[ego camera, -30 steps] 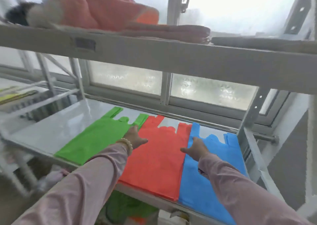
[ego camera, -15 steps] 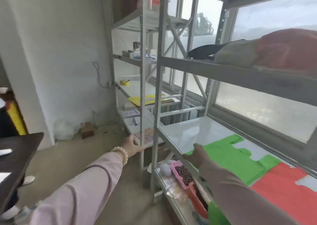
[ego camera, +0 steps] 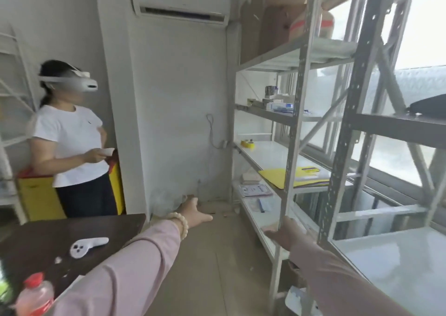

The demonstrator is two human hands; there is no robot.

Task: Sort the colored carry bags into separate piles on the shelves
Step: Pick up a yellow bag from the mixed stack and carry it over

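No coloured carry bag is in view now; the green, red and blue bags lie out of frame to the right. My left hand (ego camera: pixel 193 213) reaches forward over the floor, fingers spread, holding nothing. My right hand (ego camera: pixel 287 233) is stretched out near the grey upright post (ego camera: pixel 288 171) of the shelf rack, fingers relaxed and empty. A bare white shelf board (ego camera: pixel 398 267) shows at the lower right. Both arms wear pink sleeves.
A person in a white shirt with a headset (ego camera: pixel 70 146) stands at the left. A dark table (ego camera: pixel 60 241) holds a white controller (ego camera: pixel 87 244) and a red-capped bottle (ego camera: pixel 33 296). Yellow sheets (ego camera: pixel 277 177) and yellow tape (ego camera: pixel 248 144) lie on the far rack.
My view has swung left, away from the shelf with the green, red and blue bags toward the room. Both hands left the bags and now hang in the air, empty.
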